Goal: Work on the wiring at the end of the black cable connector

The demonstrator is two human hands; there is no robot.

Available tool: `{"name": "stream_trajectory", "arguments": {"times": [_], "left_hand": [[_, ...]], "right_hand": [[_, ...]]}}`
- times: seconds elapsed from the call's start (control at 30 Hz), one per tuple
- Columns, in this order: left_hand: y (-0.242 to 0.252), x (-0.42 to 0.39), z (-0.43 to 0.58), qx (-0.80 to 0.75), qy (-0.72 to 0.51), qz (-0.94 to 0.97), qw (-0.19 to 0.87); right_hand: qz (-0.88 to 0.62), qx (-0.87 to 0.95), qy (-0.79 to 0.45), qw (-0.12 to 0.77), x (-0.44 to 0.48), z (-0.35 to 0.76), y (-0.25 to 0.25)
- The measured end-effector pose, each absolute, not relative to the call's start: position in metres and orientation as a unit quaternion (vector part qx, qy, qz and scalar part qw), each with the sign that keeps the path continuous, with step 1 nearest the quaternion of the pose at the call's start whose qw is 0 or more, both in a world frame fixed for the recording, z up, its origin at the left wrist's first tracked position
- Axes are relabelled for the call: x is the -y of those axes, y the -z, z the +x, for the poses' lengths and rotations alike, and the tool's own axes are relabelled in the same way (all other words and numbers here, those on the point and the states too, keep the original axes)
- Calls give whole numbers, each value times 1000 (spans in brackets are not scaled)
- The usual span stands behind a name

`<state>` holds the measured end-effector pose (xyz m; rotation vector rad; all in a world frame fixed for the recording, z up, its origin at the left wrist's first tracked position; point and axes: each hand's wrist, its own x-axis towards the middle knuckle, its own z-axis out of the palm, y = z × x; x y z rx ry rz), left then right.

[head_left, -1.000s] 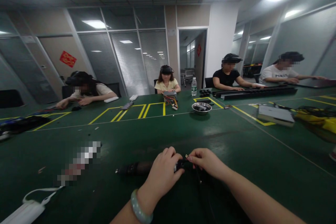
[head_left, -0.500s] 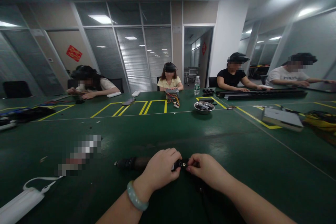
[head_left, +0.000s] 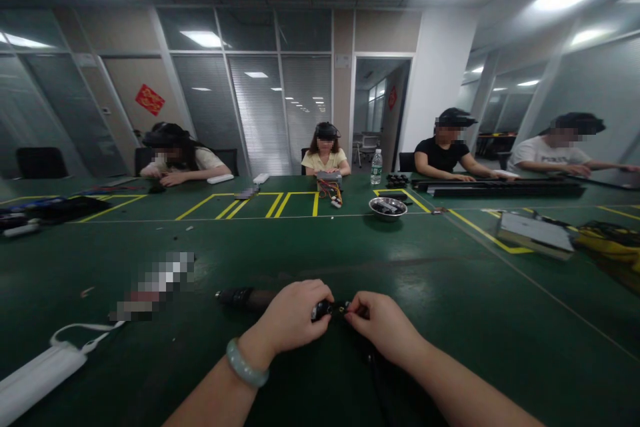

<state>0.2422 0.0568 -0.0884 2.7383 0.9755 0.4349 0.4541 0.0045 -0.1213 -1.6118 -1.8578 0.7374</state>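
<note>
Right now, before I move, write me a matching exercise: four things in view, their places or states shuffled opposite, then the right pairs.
1. Dark cylinder
2. Metal bowl
3. Bottle
4. Right hand

A. Stands upright, green label
B. Pinches a small gold-tipped piece
C. In the left hand's grip
D. Contains dark pieces

Pairs: 1-C, 2-D, 3-A, 4-B

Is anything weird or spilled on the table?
I see no spill. A few small scraps lie loose on the table, left of the left hand, looking like litter. Nothing else stands out.
</note>
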Motion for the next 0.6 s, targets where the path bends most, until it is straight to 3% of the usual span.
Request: {"name": "stream_trajectory", "arguments": {"times": [0.27, 0.6], "left_hand": [[83, -54, 240, -329, -125, 927, 127], [87, -54, 244, -340, -148, 921, 118]], "right_hand": [[-594, 702, -281, 275, -3, 456, 125], [-627, 721, -191, 226, 0, 446, 117]]}}
